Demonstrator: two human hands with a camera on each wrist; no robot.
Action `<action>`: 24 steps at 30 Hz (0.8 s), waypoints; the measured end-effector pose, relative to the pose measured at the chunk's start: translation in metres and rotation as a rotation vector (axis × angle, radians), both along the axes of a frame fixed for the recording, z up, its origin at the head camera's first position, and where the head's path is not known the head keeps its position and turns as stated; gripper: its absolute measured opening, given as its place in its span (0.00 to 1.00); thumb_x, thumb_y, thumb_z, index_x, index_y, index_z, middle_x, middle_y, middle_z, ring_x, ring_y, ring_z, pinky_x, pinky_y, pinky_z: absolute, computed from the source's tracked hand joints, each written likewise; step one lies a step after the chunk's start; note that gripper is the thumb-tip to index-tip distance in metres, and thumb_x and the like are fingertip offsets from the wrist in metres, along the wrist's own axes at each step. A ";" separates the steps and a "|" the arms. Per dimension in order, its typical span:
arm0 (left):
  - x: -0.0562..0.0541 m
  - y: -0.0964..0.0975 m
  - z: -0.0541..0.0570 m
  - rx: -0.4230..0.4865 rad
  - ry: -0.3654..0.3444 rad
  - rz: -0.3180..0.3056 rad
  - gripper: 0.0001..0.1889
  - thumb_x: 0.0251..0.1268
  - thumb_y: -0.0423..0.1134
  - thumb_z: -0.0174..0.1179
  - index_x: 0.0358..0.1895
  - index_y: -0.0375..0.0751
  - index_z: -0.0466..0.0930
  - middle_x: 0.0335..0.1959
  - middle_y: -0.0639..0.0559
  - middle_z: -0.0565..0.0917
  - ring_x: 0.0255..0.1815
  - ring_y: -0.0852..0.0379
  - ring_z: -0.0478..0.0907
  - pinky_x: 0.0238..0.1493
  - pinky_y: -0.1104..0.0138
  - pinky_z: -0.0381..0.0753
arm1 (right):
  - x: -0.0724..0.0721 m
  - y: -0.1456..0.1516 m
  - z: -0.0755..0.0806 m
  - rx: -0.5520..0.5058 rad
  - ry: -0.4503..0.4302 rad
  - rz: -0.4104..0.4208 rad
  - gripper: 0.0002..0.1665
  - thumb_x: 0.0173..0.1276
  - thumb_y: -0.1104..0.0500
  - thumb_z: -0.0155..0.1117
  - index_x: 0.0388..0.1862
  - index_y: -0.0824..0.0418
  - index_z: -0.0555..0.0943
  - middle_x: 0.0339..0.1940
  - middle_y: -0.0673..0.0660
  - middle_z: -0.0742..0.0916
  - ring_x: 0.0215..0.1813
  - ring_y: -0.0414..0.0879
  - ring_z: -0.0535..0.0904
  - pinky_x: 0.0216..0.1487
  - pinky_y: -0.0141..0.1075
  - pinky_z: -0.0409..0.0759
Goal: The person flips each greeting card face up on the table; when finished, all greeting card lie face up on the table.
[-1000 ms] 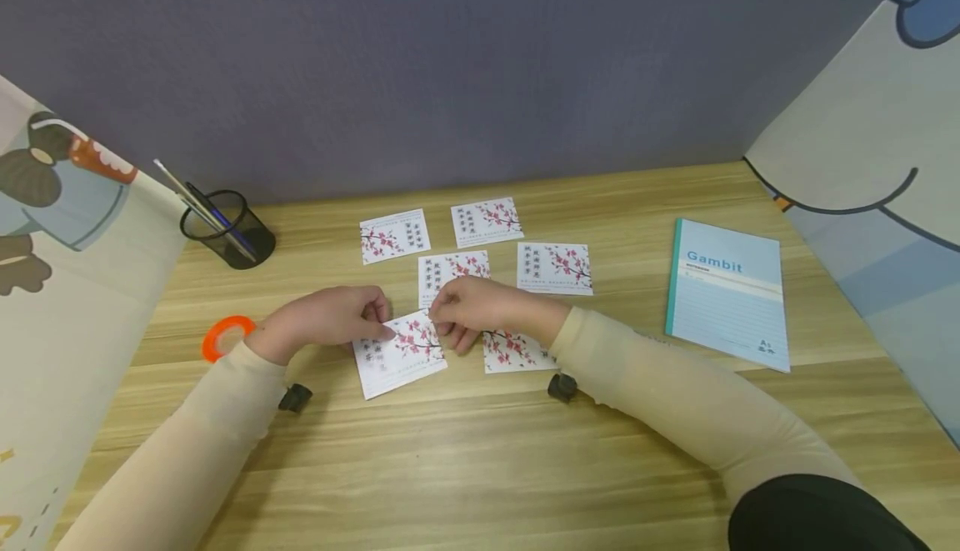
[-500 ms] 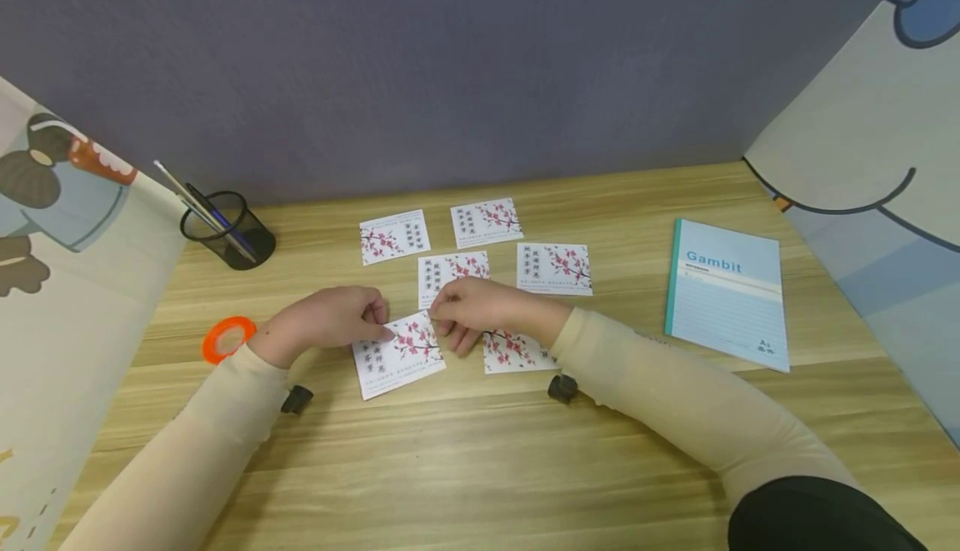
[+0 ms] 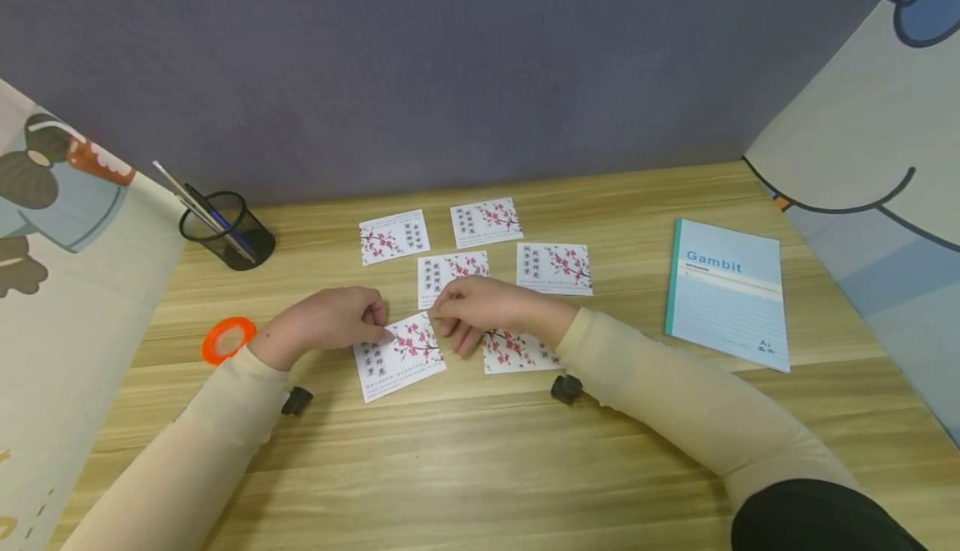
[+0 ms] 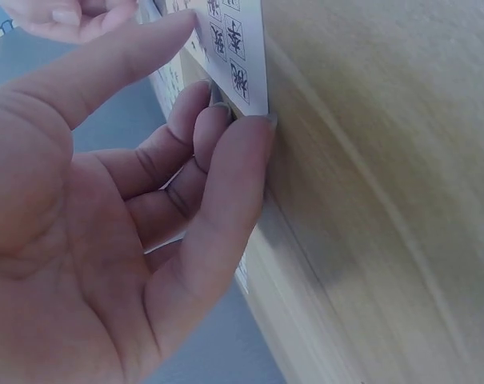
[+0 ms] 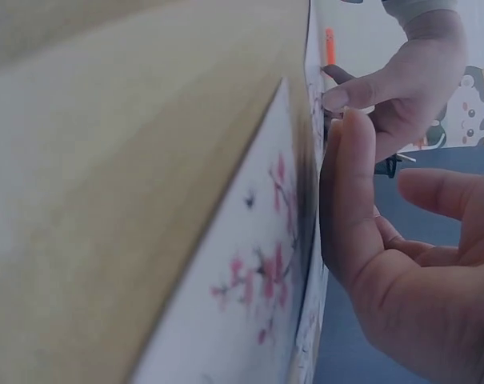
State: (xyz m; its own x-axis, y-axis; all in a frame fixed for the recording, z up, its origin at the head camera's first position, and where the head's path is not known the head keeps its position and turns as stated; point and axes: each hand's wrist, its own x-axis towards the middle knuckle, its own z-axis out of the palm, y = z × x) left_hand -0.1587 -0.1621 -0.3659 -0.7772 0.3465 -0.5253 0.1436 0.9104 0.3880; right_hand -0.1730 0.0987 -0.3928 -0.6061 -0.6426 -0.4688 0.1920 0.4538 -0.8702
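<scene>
My left hand (image 3: 337,318) holds a white card (image 3: 399,363) printed with pink blossoms and dark characters by its far left corner. In the left wrist view the thumb lies on the card's face and the index fingertip meets its corner. My right hand (image 3: 476,309) touches down near the same card's far right corner. Its index finger is nearly straight and its thumb stands apart, as the right wrist view shows. A matching card (image 3: 517,355) lies partly hidden under the right wrist. Just beyond the right hand lies another blossom card (image 3: 435,280), partly covered by that hand.
Further blossom cards lie toward the back: an upside-down one (image 3: 393,237), one near the partition (image 3: 486,223) and one at right (image 3: 555,269). A mesh pen cup (image 3: 255,238) and an orange tape roll (image 3: 212,341) are at left. A notebook (image 3: 726,293) lies at right.
The held card has shifted very slightly toward the person. Both hands stay almost where they were, and the other cards have not moved.
</scene>
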 end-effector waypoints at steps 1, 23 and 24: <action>0.000 0.000 0.000 0.005 0.000 0.001 0.12 0.72 0.49 0.70 0.42 0.45 0.81 0.31 0.53 0.79 0.30 0.57 0.73 0.33 0.66 0.72 | 0.000 0.000 0.001 -0.003 0.001 -0.001 0.19 0.85 0.54 0.55 0.61 0.68 0.80 0.47 0.64 0.87 0.39 0.53 0.90 0.44 0.43 0.94; 0.004 0.003 0.013 0.117 0.352 0.036 0.16 0.79 0.52 0.61 0.53 0.43 0.83 0.56 0.44 0.85 0.57 0.44 0.81 0.62 0.47 0.82 | 0.005 0.028 0.039 -0.009 0.170 -0.004 0.23 0.86 0.54 0.50 0.71 0.63 0.75 0.58 0.66 0.87 0.49 0.59 0.91 0.51 0.46 0.93; 0.004 0.003 0.016 0.118 0.378 0.048 0.18 0.79 0.53 0.61 0.56 0.42 0.82 0.61 0.42 0.84 0.63 0.40 0.79 0.66 0.43 0.79 | 0.006 0.032 0.043 0.001 0.198 -0.012 0.22 0.86 0.53 0.50 0.71 0.61 0.76 0.59 0.66 0.87 0.50 0.59 0.90 0.51 0.47 0.93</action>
